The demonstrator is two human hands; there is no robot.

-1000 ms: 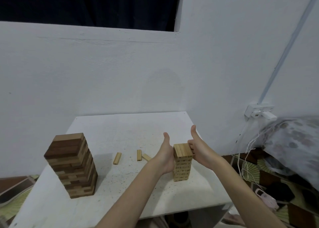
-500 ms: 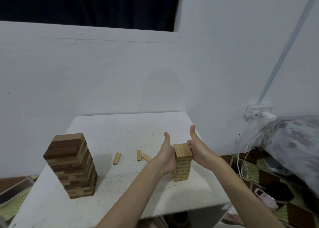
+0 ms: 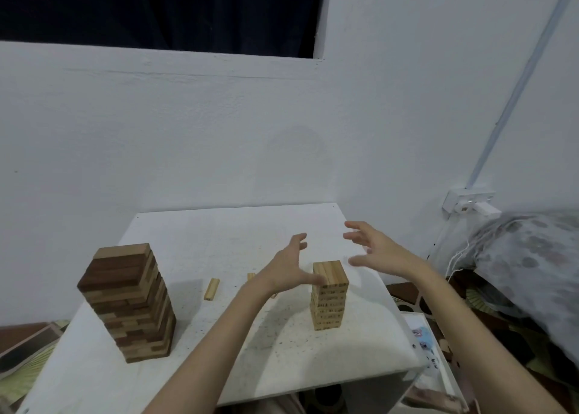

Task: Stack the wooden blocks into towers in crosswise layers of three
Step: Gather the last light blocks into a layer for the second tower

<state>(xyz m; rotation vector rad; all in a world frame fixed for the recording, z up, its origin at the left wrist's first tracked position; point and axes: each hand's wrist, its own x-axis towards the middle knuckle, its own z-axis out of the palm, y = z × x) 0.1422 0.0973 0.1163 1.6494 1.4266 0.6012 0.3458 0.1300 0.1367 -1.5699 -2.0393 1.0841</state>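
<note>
Blocks make up two towers on the white table (image 3: 219,225). The small pale tower (image 3: 329,294) stands near the table's right edge, toward the front; the larger tower of mixed dark and light wood (image 3: 128,300) stands near the left edge. A loose pale block (image 3: 211,289) lies flat between them, nearer the middle, and the end of another (image 3: 250,276) shows just beyond the left forearm.

The left hand (image 3: 286,269) hovers just left of the small tower's top, fingers spread wide and holding nothing; its thumb points toward the top layer, though whether it touches the wood cannot be told. The right hand (image 3: 372,250) hangs above and to the right of that tower, clear of it, fingers splayed and empty, somewhat blurred.

The blocks look like small, stiff, light pieces of smooth wood, so each should lift easily with a pinch across its long sides. The danger probably lies in the stack, not the piece: layers rest loose on one another, and a sideways knock near the top would likely shift or topple the narrow tower. A loose block is best taken by its middle and set down gently from above, crosswise to the layer beneath.
</note>
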